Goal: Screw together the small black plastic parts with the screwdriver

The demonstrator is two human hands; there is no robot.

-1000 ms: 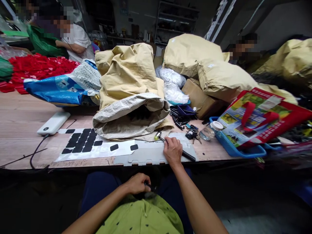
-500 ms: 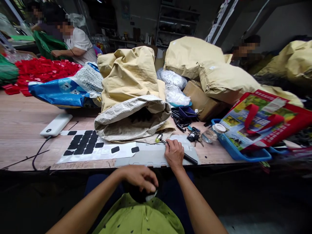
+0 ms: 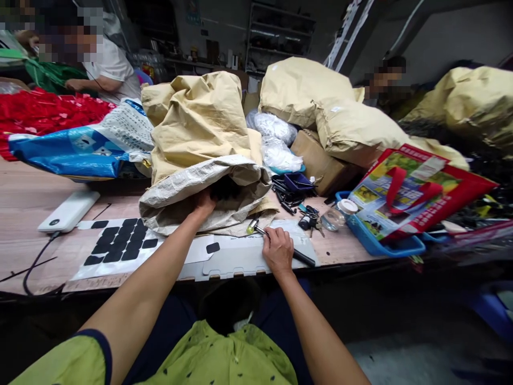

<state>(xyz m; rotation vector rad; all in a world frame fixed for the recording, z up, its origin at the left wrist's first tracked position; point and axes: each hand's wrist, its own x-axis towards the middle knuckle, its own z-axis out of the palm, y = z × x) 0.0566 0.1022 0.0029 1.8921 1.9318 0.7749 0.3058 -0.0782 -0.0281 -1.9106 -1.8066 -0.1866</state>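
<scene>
My left hand (image 3: pixel 205 201) reaches into the mouth of a large woven sack (image 3: pixel 160 206). Its fingers are hidden among dark contents (image 3: pixel 225 188), so I cannot see what they touch. On the grey board (image 3: pixel 224 264) at the table's front edge, my right hand (image 3: pixel 278 247) is closed around a hammer (image 3: pixel 303 258). The hammer's yellowish head shows to the left of the hand, its black handle to the right. Left of the board lies a white sheet (image 3: pixel 134 266) with rows of black rounded-square pieces (image 3: pixel 120 243); a single piece (image 3: pixel 213 247) lies apart.
A white power bank (image 3: pixel 70 211) with a cable lies at left. Right of the sack are black parts (image 3: pixel 285 200), keys (image 3: pixel 316 220), a clear jar (image 3: pixel 333 219) and a blue basket (image 3: pixel 371 238) under a red bag (image 3: pixel 417 198). Full sacks (image 3: pixel 304 85) stand behind. Other people sit beyond.
My left hand has moved from my lap up and forward into the sack. My right hand stays on the hammer. The view has shifted a little to the right.
</scene>
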